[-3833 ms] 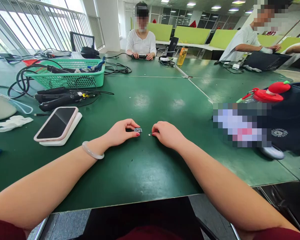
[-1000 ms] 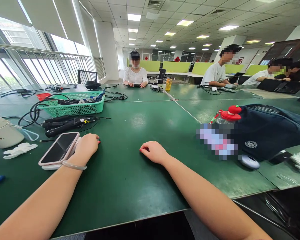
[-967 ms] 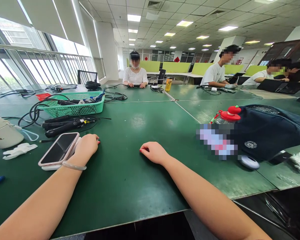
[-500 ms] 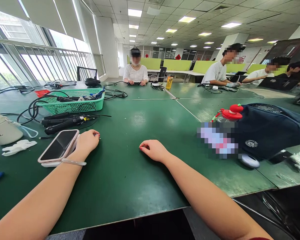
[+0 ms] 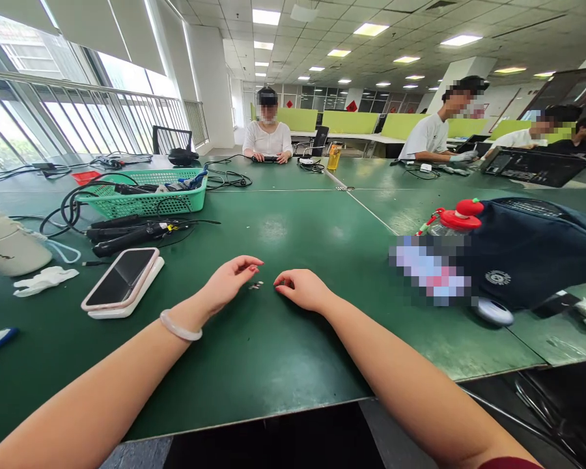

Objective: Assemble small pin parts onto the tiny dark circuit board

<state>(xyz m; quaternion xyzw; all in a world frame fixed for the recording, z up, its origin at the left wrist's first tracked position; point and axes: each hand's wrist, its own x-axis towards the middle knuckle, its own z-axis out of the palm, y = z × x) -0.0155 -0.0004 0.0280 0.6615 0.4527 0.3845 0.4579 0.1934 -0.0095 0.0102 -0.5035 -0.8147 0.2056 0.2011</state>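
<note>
Stretched over the middle of the green table (image 5: 254, 365), my left hand (image 5: 227, 283) has its thumb and fingers apart, with a pale bangle (image 5: 180, 327) on the wrist. Just beside and below its fingertips are several tiny whitish and dark pieces (image 5: 256, 285); they are blurred, so I cannot tell their kind or whether they touch the tabletop. Facing them from the right, my right hand (image 5: 303, 290) rests with curled fingers and the thumb close to the forefinger. Whatever may lie between those fingertips is hidden.
A phone (image 5: 124, 277) lies on a white box at left. Behind it are black cabled devices (image 5: 131, 234) and a green basket (image 5: 151, 202). A dark blue bag (image 5: 527, 254), red-lidded bottle (image 5: 459, 218) and mouse (image 5: 493, 311) stand right. Co-workers (image 5: 268, 137) sit across the table.
My left hand has moved right from beside the phone to the table's middle, its fingers parting. Small pieces now show between my hands. The right hand has stayed in about the same place.
</note>
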